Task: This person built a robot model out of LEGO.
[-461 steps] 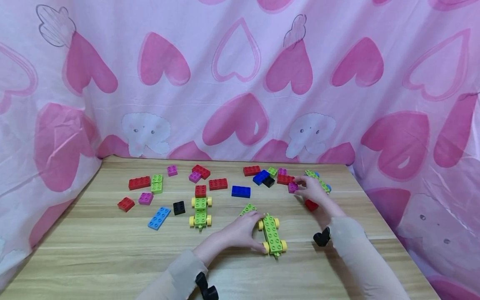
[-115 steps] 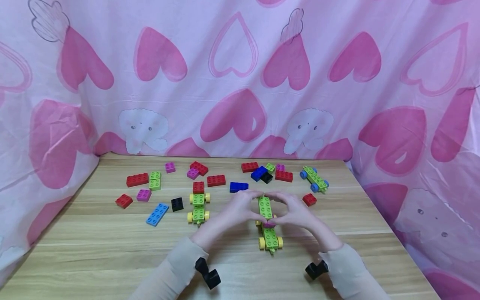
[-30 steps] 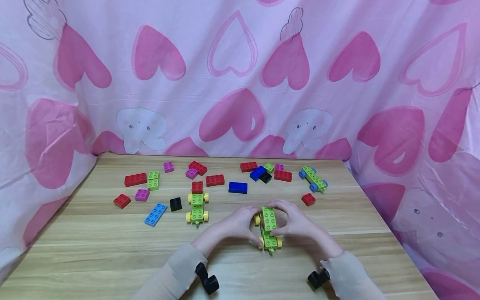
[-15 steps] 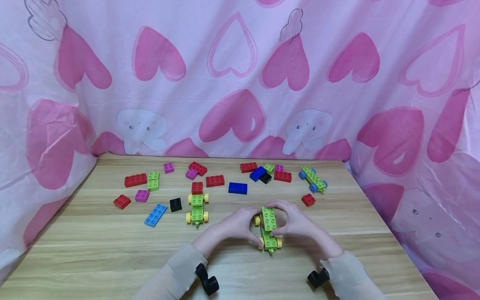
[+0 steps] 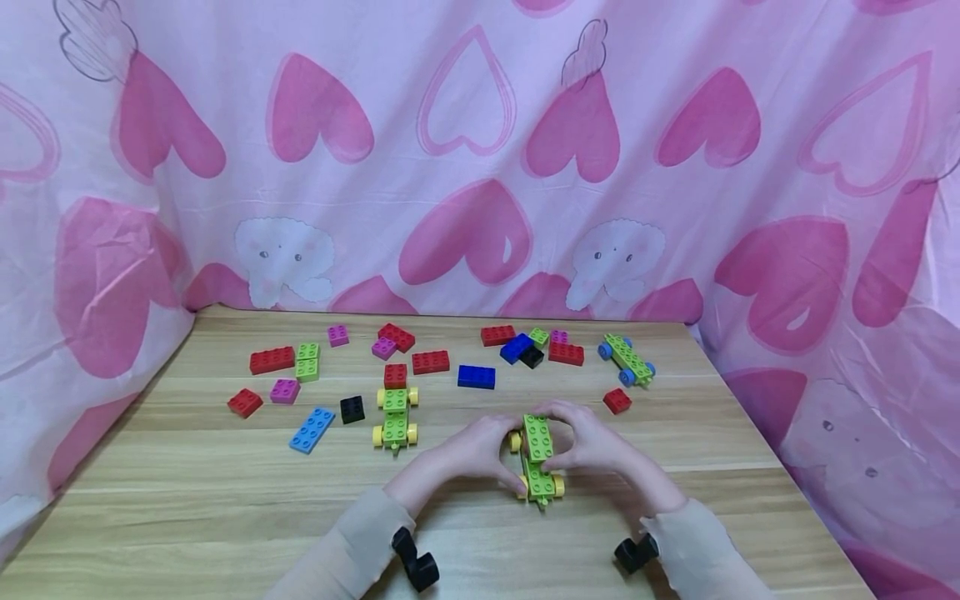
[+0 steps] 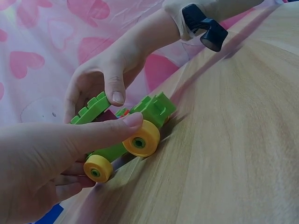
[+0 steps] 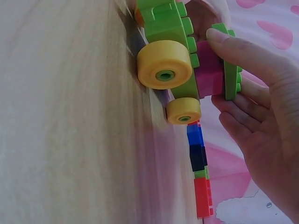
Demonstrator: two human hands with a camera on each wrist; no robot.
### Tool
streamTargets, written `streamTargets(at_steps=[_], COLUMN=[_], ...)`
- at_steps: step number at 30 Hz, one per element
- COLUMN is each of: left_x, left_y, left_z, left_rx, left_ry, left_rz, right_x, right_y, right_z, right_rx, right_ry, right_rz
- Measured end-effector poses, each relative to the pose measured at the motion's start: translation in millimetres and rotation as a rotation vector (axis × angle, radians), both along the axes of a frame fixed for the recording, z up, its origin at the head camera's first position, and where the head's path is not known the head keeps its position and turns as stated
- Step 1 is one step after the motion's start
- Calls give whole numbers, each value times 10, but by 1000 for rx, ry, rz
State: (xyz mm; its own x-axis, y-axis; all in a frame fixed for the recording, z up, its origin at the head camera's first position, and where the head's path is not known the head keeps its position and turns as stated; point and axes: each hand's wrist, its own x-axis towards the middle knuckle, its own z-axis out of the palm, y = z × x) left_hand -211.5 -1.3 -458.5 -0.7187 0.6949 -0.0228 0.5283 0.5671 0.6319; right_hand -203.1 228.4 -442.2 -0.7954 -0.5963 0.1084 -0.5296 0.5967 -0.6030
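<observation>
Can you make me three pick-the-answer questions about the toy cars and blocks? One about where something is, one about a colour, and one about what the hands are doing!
1. Where is the blue-wheeled car?
A. far right
B. front left
C. under a hand

2. What colour are the held car's wheels?
A. red
B. yellow
C. black

3. What are the left hand and right hand doing?
A. resting flat
B. waving
C. gripping the car

Answers: 1 A, it sits far right beside the red bricks. 2 B, both wrist views show yellow. 3 C, fingers curl round it.
</observation>
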Motion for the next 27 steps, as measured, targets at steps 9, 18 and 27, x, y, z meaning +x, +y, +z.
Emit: streamTargets(at_steps=[9, 18, 27], left_x=[-7, -12, -20], left_y=[3, 6, -5], left_z=[-11, -20, -30], left_rx=[7, 9, 15], left_ry=[-11, -14, -21], left_rz=[1, 1, 5], right_x=[-13, -6, 13], right_y=[-10, -16, -52], right_z=[39, 50, 64], right_rx=[6, 3, 18], right_ry=[-33, -89, -66], right_rz=[7, -18, -35])
